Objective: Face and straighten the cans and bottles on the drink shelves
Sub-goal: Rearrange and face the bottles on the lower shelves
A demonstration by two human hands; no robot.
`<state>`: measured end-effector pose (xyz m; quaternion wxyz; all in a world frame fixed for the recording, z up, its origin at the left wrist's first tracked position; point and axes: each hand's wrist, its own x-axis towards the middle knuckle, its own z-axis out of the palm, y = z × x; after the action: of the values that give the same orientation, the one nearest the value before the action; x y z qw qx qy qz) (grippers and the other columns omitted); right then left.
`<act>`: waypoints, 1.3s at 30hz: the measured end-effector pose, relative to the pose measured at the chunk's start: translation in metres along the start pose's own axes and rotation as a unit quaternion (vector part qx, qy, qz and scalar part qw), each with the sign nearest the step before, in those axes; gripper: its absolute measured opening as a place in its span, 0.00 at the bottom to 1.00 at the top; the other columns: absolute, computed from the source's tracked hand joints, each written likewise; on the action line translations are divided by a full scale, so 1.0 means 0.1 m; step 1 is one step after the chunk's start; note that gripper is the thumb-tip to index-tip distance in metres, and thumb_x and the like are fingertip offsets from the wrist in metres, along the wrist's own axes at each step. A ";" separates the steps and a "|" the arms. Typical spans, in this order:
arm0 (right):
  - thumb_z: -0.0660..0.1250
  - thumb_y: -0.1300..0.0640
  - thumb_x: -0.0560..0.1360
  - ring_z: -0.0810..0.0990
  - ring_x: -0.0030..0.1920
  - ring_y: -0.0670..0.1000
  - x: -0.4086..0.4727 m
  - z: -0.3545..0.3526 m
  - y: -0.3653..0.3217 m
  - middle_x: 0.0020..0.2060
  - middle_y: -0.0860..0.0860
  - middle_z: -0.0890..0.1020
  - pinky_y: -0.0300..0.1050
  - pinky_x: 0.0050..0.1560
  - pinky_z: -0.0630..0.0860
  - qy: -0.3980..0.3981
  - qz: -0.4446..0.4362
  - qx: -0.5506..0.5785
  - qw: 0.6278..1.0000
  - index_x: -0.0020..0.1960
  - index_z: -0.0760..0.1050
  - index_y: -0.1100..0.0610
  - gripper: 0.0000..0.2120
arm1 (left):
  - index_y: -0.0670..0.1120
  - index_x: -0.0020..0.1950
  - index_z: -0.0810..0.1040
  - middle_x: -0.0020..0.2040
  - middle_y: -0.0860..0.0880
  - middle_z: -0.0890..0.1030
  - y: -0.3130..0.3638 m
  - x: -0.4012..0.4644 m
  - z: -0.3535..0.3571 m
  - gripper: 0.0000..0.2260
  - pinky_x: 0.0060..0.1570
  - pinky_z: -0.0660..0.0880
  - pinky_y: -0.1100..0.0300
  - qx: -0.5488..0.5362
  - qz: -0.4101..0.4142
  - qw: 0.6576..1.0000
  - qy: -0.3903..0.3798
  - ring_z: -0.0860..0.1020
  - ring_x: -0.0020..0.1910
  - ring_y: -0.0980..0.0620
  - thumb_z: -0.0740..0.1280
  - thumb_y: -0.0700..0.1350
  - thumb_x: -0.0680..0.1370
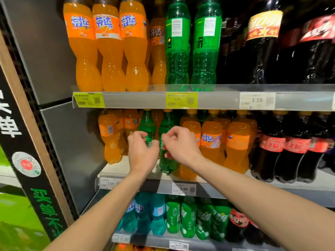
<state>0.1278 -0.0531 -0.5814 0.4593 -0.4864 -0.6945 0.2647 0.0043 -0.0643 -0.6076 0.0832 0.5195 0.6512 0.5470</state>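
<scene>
Two green soda bottles stand side by side on the middle shelf (116, 171), among orange ones. My left hand (142, 153) curls its fingers round the left green bottle (147, 125) at label height. My right hand (178, 144) grips the right green bottle (166, 163) round its waist. That bottle stands at the shelf's front edge, its base visible below my hand. Orange soda bottles (211, 140) stand to the right of it, with labels turned different ways. A single orange bottle (109, 136) stands at the left, its label showing the back.
The top shelf (134, 99) carries tall orange, green (177, 44) and cola bottles (262, 44). Cola bottles (270, 147) fill the right of the middle shelf. The lower shelf holds teal, green and dark bottles (174, 216). A grey side panel (54, 60) bounds the left.
</scene>
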 end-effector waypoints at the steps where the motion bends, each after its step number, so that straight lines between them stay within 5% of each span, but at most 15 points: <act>1: 0.68 0.53 0.79 0.83 0.27 0.48 -0.02 -0.06 0.00 0.32 0.52 0.84 0.52 0.36 0.83 0.032 -0.012 -0.011 0.999 0.46 0.74 0.55 0.07 | 0.46 0.62 0.72 0.57 0.49 0.71 0.11 -0.04 0.03 0.15 0.51 0.68 0.60 -0.023 0.011 1.000 -0.013 0.73 0.55 0.52 0.70 0.46 0.77; 5: 0.70 0.50 0.77 0.82 0.34 0.46 -0.06 -0.33 0.06 0.32 0.50 0.82 0.43 0.36 0.76 0.132 -0.030 -0.024 0.991 0.53 0.66 0.54 0.15 | 0.46 0.62 0.68 0.60 0.47 0.69 0.36 -0.08 0.14 0.21 0.53 0.69 0.56 -0.013 0.011 0.998 0.059 0.70 0.53 0.51 0.72 0.47 0.74; 8: 0.70 0.48 0.78 0.83 0.29 0.47 -0.06 -0.50 0.08 0.31 0.51 0.83 0.45 0.34 0.80 0.117 -0.010 -0.042 0.992 0.56 0.63 0.54 0.18 | 0.44 0.62 0.68 0.60 0.45 0.69 0.34 -0.04 0.15 0.22 0.53 0.67 0.57 -0.026 -0.011 0.995 0.099 0.69 0.54 0.49 0.73 0.45 0.74; 14: 0.68 0.50 0.80 0.84 0.27 0.52 0.11 -0.59 0.06 0.27 0.54 0.84 0.51 0.35 0.85 0.002 0.067 -0.022 0.997 0.47 0.79 0.66 0.17 | 0.51 0.57 0.72 0.48 0.50 0.77 0.39 -0.13 0.39 0.11 0.42 0.74 0.56 -0.108 0.039 0.991 -0.071 0.77 0.41 0.52 0.68 0.44 0.77; 17: 0.70 0.50 0.79 0.85 0.28 0.53 0.07 -0.67 0.03 0.28 0.54 0.85 0.51 0.38 0.85 -0.002 0.068 -0.034 0.997 0.45 0.76 0.62 0.14 | 0.52 0.63 0.71 0.56 0.51 0.76 0.45 -0.12 0.43 0.14 0.46 0.78 0.57 -0.104 0.056 0.986 -0.115 0.79 0.41 0.53 0.67 0.44 0.78; 21: 0.74 0.47 0.74 0.82 0.25 0.52 -0.06 -0.80 0.09 0.32 0.51 0.84 0.46 0.27 0.80 0.010 0.019 -0.026 0.999 0.61 0.69 0.55 0.23 | 0.50 0.74 0.67 0.62 0.51 0.74 0.41 -0.21 0.40 0.25 0.40 0.78 0.59 -0.086 0.064 0.975 -0.195 0.77 0.36 0.55 0.69 0.43 0.78; 25: 0.72 0.32 0.68 0.79 0.41 0.48 -0.26 -0.83 0.17 0.42 0.47 0.80 0.47 0.41 0.77 0.050 -0.082 -0.184 0.978 0.55 0.72 0.44 0.24 | 0.51 0.69 0.69 0.53 0.52 0.81 0.35 -0.38 0.32 0.25 0.42 0.78 0.63 -0.139 0.046 0.950 -0.277 0.81 0.46 0.56 0.72 0.39 0.75; 28: 0.71 0.30 0.68 0.78 0.50 0.51 -0.38 -0.79 0.06 0.49 0.48 0.78 0.48 0.49 0.77 0.039 -0.112 -0.198 0.973 0.58 0.72 0.41 0.25 | 0.52 0.64 0.73 0.54 0.56 0.82 0.39 -0.50 0.15 0.22 0.48 0.79 0.65 -0.174 0.053 0.953 -0.242 0.81 0.53 0.58 0.72 0.34 0.74; 34: 0.67 0.27 0.68 0.80 0.52 0.49 -0.33 -0.52 -0.35 0.52 0.45 0.82 0.51 0.52 0.79 0.070 -0.176 -0.147 0.971 0.63 0.75 0.43 0.29 | 0.49 0.69 0.72 0.59 0.53 0.81 0.38 -0.34 -0.35 0.26 0.58 0.79 0.57 -0.151 0.081 0.969 -0.180 0.80 0.57 0.58 0.73 0.40 0.73; 39: 0.70 0.30 0.68 0.81 0.48 0.46 -0.38 -0.04 -0.57 0.49 0.42 0.83 0.50 0.50 0.80 0.039 -0.189 -0.069 0.979 0.59 0.77 0.42 0.26 | 0.60 0.62 0.72 0.54 0.60 0.80 0.11 -0.24 -0.86 0.25 0.52 0.77 0.70 -0.121 0.093 0.978 -0.142 0.79 0.50 0.69 0.72 0.34 0.75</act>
<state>0.1104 -0.1101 -0.5481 0.4930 -0.3868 -0.7721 0.1061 -0.0366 -0.1380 -0.5766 0.1860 0.6363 0.5108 0.5473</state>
